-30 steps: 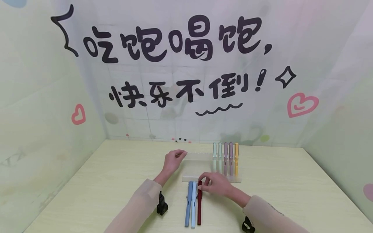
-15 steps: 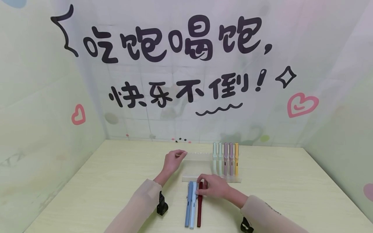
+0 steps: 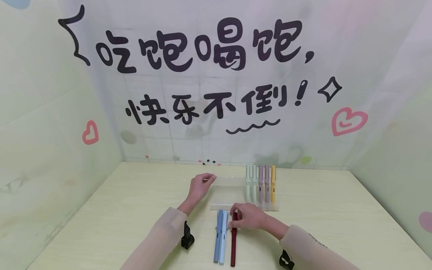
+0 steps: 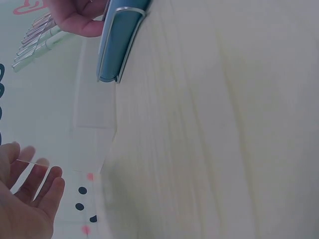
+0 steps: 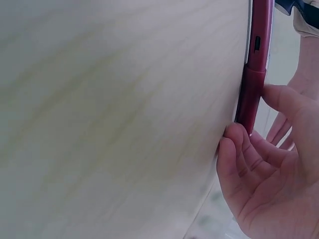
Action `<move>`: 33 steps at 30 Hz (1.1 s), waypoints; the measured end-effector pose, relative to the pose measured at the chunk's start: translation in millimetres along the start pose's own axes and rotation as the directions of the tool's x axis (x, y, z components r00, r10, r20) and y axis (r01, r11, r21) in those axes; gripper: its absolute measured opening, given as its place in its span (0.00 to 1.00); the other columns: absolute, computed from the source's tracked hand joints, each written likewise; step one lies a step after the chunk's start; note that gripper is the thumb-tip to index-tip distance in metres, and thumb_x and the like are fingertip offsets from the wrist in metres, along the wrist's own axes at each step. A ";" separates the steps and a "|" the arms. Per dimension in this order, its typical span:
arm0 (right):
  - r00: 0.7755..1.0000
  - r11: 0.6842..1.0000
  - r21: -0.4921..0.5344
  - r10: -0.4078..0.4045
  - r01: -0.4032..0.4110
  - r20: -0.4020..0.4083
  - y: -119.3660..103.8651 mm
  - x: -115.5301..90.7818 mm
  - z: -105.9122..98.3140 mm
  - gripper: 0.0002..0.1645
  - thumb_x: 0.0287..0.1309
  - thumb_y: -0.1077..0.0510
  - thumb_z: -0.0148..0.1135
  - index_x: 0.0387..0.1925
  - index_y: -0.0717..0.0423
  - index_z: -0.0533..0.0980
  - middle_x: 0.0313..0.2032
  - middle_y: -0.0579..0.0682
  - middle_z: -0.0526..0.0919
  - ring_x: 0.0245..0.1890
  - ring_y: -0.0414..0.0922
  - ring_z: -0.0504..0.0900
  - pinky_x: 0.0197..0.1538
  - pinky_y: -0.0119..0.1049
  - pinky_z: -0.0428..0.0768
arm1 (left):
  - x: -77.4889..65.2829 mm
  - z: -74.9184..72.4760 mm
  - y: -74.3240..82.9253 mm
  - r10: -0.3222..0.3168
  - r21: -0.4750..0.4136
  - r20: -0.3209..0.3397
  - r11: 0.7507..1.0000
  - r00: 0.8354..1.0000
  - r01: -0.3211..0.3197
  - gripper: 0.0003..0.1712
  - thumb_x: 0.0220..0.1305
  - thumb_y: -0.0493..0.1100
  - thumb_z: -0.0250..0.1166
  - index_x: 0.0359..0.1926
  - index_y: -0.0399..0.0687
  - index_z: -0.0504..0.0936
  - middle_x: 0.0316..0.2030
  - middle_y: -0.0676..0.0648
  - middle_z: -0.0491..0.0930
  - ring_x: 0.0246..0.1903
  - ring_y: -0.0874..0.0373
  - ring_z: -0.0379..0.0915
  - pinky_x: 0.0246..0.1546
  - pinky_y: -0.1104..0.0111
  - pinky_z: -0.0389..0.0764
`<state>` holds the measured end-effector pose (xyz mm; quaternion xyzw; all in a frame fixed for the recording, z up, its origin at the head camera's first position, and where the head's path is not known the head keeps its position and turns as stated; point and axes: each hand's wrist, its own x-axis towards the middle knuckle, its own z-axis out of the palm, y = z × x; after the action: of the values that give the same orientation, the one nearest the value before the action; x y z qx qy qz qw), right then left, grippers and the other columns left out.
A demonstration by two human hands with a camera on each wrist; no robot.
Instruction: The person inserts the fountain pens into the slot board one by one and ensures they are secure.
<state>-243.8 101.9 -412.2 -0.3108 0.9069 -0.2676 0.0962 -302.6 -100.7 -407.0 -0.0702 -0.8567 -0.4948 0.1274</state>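
Note:
A clear pen rack [image 3: 222, 207] stands near the back of the table. My left hand [image 3: 200, 186] pinches its upper left corner; in the left wrist view the fingers show through the clear panel. My right hand [image 3: 249, 216] holds a dark red pen [image 3: 233, 243] by its upper end, thumb on one side and fingertips at the tip in the right wrist view. To its left lie a blue pen [image 3: 217, 240] and a light blue pen [image 3: 223, 240], side by side in front of the rack.
On the rack's right side stand two mint pens [image 3: 248, 183], two mauve pens [image 3: 261, 183] and a yellow pen [image 3: 273, 183]. A printed cloth backdrop [image 3: 189, 146] rises behind the pale wooden table [image 3: 135, 210]. Black cameras [image 3: 187, 236] sit under both sleeves.
My right hand has shifted the dark red pen slightly right and toward the front, widening the gap to the light blue pen. The left hand stays on the rack corner.

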 end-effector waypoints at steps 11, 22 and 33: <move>0.998 0.996 0.092 -0.008 0.014 -0.069 2.7 -1.5 3.9 0.11 0.51 0.57 0.65 0.34 0.55 0.73 0.16 0.41 0.71 0.15 0.35 0.66 0.19 0.28 0.67 | 0.2 -0.7 0.4 -0.009 -0.003 -0.001 1.000 1.000 0.009 0.14 0.63 0.43 0.58 0.42 0.36 0.82 0.39 0.42 0.81 0.38 0.50 0.77 0.38 0.62 0.78; 0.998 0.971 0.238 0.033 -0.019 -0.056 3.3 -4.4 3.4 0.11 0.51 0.61 0.63 0.37 0.61 0.73 0.21 0.44 0.74 0.17 0.38 0.71 0.19 0.31 0.71 | -0.3 -1.4 0.2 0.002 -0.017 0.004 1.000 1.000 -0.002 0.14 0.63 0.43 0.59 0.42 0.36 0.82 0.39 0.41 0.81 0.38 0.50 0.77 0.38 0.62 0.78; 0.999 0.922 0.386 0.022 -0.005 -0.040 12.8 -1.5 -2.8 0.13 0.57 0.62 0.57 0.44 0.62 0.72 0.24 0.47 0.76 0.18 0.45 0.76 0.22 0.36 0.76 | -0.3 -1.8 -2.2 0.043 -0.033 0.000 0.999 0.999 -0.043 0.17 0.63 0.47 0.59 0.41 0.37 0.82 0.37 0.42 0.82 0.37 0.51 0.78 0.37 0.62 0.78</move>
<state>-250.2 112.5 -416.9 -0.2737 0.8405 -0.4469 0.1377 -302.6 -103.4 -408.1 -0.0908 -0.8469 -0.5058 0.1363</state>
